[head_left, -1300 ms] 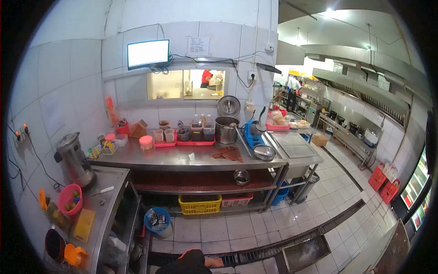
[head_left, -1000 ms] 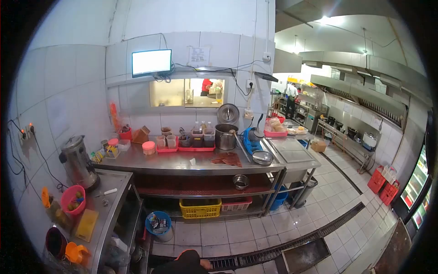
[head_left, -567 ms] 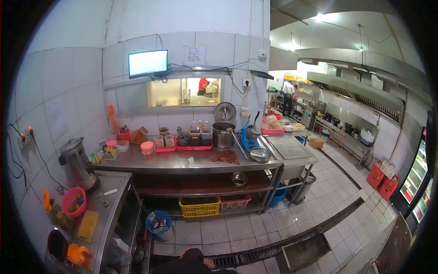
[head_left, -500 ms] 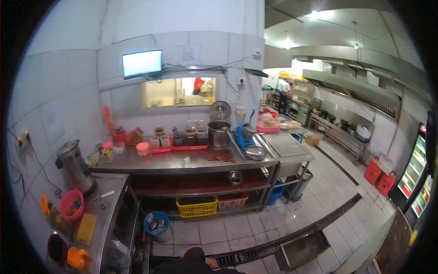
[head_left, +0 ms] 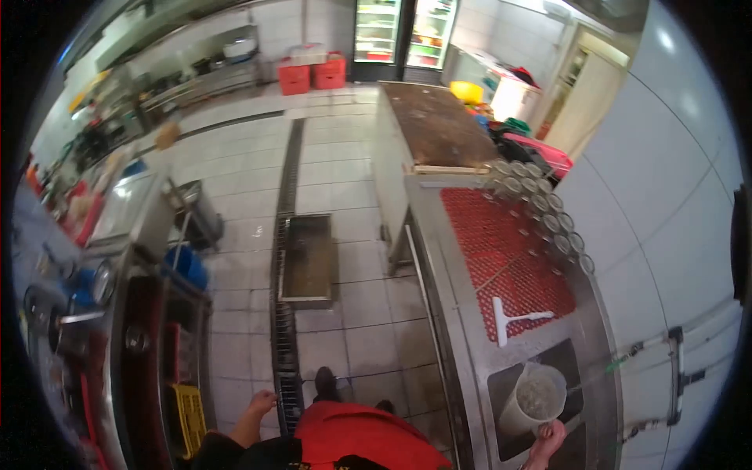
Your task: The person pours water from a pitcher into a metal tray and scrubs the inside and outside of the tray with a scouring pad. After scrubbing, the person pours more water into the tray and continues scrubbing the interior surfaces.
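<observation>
My right hand (head_left: pixel 549 440) is closed at the near rim of a white pitcher (head_left: pixel 539 395) with clear or frothy contents, which stands in the sink basin (head_left: pixel 576 360) at the lower right. My left hand (head_left: pixel 263 402) hangs low over the floor drain at the lower middle, its fingers curled; whether it holds anything is too small to tell. Beyond the basin, a white squeegee (head_left: pixel 501 321) lies at the edge of a red perforated mat (head_left: pixel 501 258). Upturned glasses (head_left: pixel 548 202) line the mat's far right side.
A metal tray (head_left: pixel 307 258) lies on the floor beside the drain grate (head_left: pixel 286 204). A brown-topped counter (head_left: pixel 439 125) stands past the sink. Shelving with a yellow crate (head_left: pixel 188 415) is at left. Red crates (head_left: pixel 294 77) and lit fridges (head_left: pixel 377 33) stand at the back.
The view has swung right and down, from the wall counter and screen to the floor and sink. My right hand, the pitcher and the sink have come into view.
</observation>
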`<state>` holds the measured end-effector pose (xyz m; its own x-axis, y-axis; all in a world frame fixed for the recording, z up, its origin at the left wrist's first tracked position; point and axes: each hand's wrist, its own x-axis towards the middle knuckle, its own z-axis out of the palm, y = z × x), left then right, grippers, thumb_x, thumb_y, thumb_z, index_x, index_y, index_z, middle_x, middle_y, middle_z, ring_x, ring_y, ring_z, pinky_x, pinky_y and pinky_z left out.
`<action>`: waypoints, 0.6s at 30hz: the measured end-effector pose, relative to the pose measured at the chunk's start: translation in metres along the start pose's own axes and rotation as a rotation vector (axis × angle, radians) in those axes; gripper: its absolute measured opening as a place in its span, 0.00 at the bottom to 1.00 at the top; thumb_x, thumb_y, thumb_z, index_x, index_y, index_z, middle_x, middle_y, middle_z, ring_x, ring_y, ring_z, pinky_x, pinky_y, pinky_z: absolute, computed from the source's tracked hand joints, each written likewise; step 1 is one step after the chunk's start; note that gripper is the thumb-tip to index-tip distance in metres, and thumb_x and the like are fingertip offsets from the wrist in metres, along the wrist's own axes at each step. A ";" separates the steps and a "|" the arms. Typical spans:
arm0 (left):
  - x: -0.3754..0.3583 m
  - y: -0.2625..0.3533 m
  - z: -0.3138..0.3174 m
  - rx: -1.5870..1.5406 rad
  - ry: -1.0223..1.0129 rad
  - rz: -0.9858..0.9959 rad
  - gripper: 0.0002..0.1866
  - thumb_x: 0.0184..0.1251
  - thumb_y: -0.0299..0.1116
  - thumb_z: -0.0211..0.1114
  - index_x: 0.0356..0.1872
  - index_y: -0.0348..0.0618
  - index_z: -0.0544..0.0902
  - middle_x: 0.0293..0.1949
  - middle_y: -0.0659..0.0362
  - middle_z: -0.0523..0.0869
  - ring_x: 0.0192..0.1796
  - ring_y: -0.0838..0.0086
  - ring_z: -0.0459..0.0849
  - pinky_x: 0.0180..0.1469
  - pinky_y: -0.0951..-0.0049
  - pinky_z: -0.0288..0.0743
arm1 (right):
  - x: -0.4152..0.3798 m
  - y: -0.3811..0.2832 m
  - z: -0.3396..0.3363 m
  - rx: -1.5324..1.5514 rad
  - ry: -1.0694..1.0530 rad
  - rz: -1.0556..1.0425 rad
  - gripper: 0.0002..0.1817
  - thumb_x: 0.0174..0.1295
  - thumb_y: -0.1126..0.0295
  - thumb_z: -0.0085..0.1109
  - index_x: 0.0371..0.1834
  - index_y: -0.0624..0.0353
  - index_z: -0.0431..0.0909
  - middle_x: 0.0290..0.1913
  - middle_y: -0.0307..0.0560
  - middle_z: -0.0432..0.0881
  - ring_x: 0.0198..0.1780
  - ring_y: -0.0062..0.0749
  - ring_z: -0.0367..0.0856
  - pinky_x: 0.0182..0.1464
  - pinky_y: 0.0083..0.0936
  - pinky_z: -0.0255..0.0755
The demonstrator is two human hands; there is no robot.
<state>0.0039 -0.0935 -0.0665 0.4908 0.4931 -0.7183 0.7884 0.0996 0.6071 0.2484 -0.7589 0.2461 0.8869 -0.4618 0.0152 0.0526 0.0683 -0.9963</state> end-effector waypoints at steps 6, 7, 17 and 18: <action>0.051 -0.002 -0.017 -0.097 0.016 -0.068 0.15 0.62 0.38 0.63 0.38 0.34 0.83 0.28 0.55 0.84 0.31 0.72 0.83 0.34 0.69 0.77 | -0.017 -0.063 0.137 0.090 -0.187 -0.125 0.20 0.64 0.66 0.52 0.16 0.52 0.57 0.15 0.31 0.52 0.18 0.18 0.51 0.23 0.23 0.47; 0.057 -0.015 -0.023 -0.111 0.001 -0.062 0.15 0.62 0.39 0.64 0.38 0.35 0.83 0.28 0.56 0.84 0.31 0.72 0.83 0.34 0.69 0.77 | -0.024 -0.070 0.169 0.113 -0.341 -0.086 0.19 0.65 0.66 0.51 0.16 0.52 0.58 0.15 0.31 0.52 0.17 0.18 0.52 0.23 0.23 0.47; 0.019 -0.082 -0.080 -0.469 0.169 -0.255 0.10 0.63 0.32 0.58 0.38 0.36 0.83 0.33 0.56 0.85 0.30 0.73 0.83 0.31 0.72 0.76 | -0.056 0.105 0.512 -0.182 -0.774 0.471 0.14 0.66 0.62 0.53 0.24 0.54 0.72 0.16 0.30 0.63 0.16 0.16 0.60 0.18 0.20 0.51; 0.015 -0.093 -0.085 -0.504 0.188 -0.279 0.10 0.63 0.32 0.58 0.37 0.36 0.83 0.33 0.56 0.85 0.29 0.73 0.83 0.30 0.72 0.76 | -0.062 0.124 0.551 -0.356 -0.807 0.458 0.15 0.65 0.61 0.53 0.22 0.57 0.73 0.16 0.33 0.65 0.15 0.20 0.61 0.17 0.24 0.53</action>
<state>-0.0940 -0.0221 -0.1047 0.1813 0.5291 -0.8290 0.5828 0.6212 0.5239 0.4531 -0.2351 0.1687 0.8407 0.2926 -0.4557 -0.3963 -0.2409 -0.8859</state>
